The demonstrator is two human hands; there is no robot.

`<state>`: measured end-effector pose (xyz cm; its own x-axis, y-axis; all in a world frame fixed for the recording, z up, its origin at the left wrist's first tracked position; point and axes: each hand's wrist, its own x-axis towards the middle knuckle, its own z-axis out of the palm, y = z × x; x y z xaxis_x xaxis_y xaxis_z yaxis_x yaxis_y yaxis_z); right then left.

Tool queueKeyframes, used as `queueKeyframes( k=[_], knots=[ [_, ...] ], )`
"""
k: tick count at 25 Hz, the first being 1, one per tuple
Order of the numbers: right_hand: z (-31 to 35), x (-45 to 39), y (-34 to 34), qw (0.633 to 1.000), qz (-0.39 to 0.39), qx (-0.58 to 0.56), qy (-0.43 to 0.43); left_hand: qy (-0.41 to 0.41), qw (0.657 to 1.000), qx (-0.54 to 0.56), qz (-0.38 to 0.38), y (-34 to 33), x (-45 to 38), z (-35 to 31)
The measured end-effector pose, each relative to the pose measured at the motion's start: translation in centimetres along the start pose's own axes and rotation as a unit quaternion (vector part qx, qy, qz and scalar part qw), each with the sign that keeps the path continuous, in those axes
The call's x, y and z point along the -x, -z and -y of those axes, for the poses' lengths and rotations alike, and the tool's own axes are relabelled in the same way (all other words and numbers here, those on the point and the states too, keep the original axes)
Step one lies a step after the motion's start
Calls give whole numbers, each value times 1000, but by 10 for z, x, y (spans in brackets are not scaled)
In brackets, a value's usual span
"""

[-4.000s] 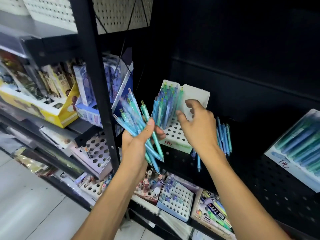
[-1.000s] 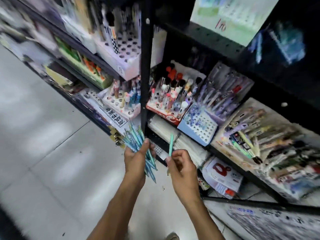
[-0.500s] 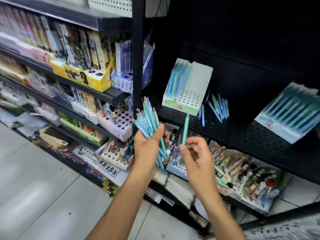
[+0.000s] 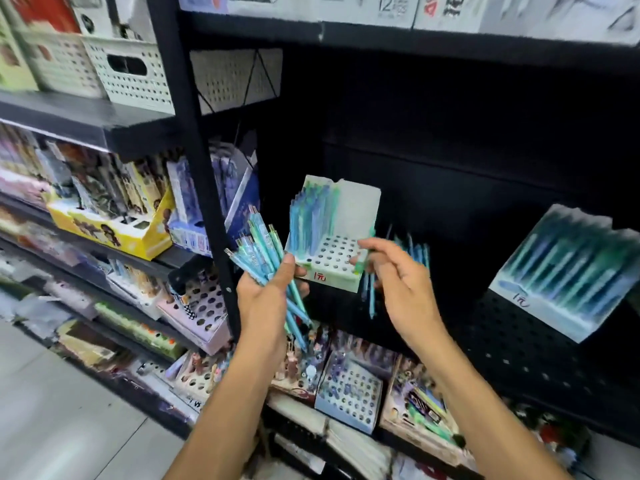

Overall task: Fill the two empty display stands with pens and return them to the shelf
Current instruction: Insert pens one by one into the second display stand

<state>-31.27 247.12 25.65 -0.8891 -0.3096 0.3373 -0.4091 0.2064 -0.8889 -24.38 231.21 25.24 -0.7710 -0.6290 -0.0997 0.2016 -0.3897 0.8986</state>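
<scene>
Pens, bundle (image 4: 266, 258): slim blue and teal barrels with clips at the upper ends, fanned out of the left hand (image 4: 268, 299), which grips them in a closed fist with the thumb across the front; long axes run up and to the left, lower tips sticking out below the fist

Pen, single (image 4: 360, 266): green, pinched at the fingertips of the right hand (image 4: 398, 282), the other fingers loosely spread; blurred, so its length and direction are hard to make out; held at the front right corner of the stand

Display stand (image 4: 334, 258): white, a grid of round holes in the base and a tall back panel, a red handwritten mark on the front lip; sits on the black perforated shelf (image 4: 519, 341) just beyond and between both hands; left columns filled with upright blue-green pens, right columns bare

Loose pens (image 4: 415, 252): lying on the shelf behind the right hand, partly hidden by it

Second stand (image 4: 568, 271): well to the right of the right hand, full of teal pens, smeared by blur
</scene>
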Motion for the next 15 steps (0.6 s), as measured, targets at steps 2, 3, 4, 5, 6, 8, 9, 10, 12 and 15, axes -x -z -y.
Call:
queueKeyframes(
  k=[2,3,4,5,6,8,9,10,12,15],
  knots=[
    [-5,-35,7,999,23,18,26,-17,1000,-15,-21,-13,-15,-2],
    [-5,-53,9,999,23,17,42,-23,999,-18,-30,-19,-22,-2],
    [-3,-73,9,998,18,6,52,-27,999,-17,-33,-26,-28,-4],
    [0,-92,8,998,16,-3,53,-30,999,-15,-33,-31,-35,-5],
    [3,-110,5,999,11,10,50,-31,999,-13,-35,-35,-40,-6],
    [5,-137,-3,995,25,81,43,-37,999,-14,-37,-38,-50,-7],
    [3,-145,-9,993,45,108,32,-39,998,-19,-38,-38,-53,-7],
    [0,-151,-14,990,66,124,18,-40,998,-25,-41,-37,-56,-7],
    [-4,-153,-25,984,93,151,3,-41,998,-25,-38,-33,-62,-8],
    [-6,-153,-39,977,82,199,-4,-33,999,-24,-21,-24,-71,-6]
  ],
)
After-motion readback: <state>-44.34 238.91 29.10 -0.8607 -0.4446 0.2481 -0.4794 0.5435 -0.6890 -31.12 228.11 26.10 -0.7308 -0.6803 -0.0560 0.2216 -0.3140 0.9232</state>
